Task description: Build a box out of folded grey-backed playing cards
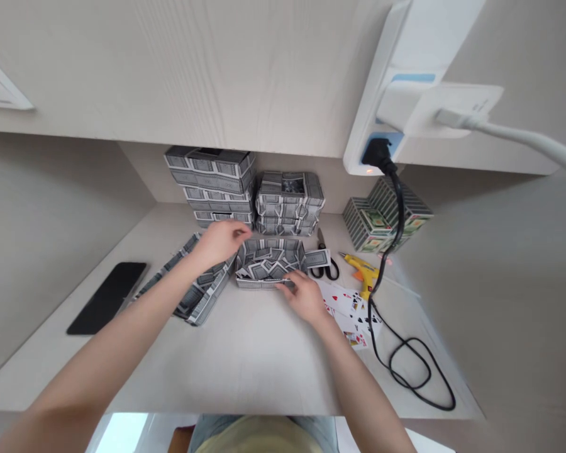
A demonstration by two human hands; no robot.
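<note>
An open tray-like box made of playing cards (270, 261) lies on the pale desk (245, 358) in front of me. My left hand (220, 242) is closed on the box's far left corner. My right hand (305, 296) pinches the box's near right edge. A longer card-made tray (195, 292) lies just left of the box, partly under my left forearm.
Stacks of finished card boxes (212, 182) (288, 201) stand at the back, another card stack (384, 217) at the right. Scissors (324, 261), a yellow glue gun (363, 270) with black cord (405, 358), loose face-up cards (353, 314), a dark phone (107, 297) at the left, a power strip (396, 82) overhead.
</note>
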